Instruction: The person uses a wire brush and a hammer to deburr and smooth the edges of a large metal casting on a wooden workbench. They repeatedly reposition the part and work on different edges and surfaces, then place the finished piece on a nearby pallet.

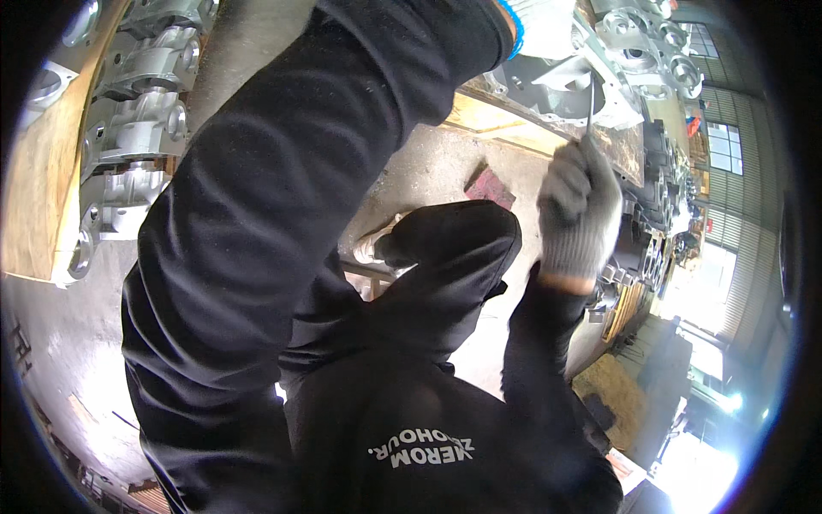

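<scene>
My right hand (580, 201), in a grey-white knit glove, is closed round a slim pointed hand tool. The thin metal shaft (591, 104) sticks up from the fist, its tip at the opening of a silver metal casting (618, 110); I cannot tell whether it touches. The tool's handle is hidden in the glove. At the top edge my left hand (546, 27), in a white glove with a blue cuff, is over the same casting. Its fingers are not clearly visible, so their grip cannot be told. The casting lies on a wooden board (492, 120).
More silver castings (638, 51) stand beyond the worked one, with dark metal parts (655, 184) further along on the right. Another row of castings (141, 124) lines a wooden board (43, 201) at left. A reddish block (490, 186) lies on the floor by my knee.
</scene>
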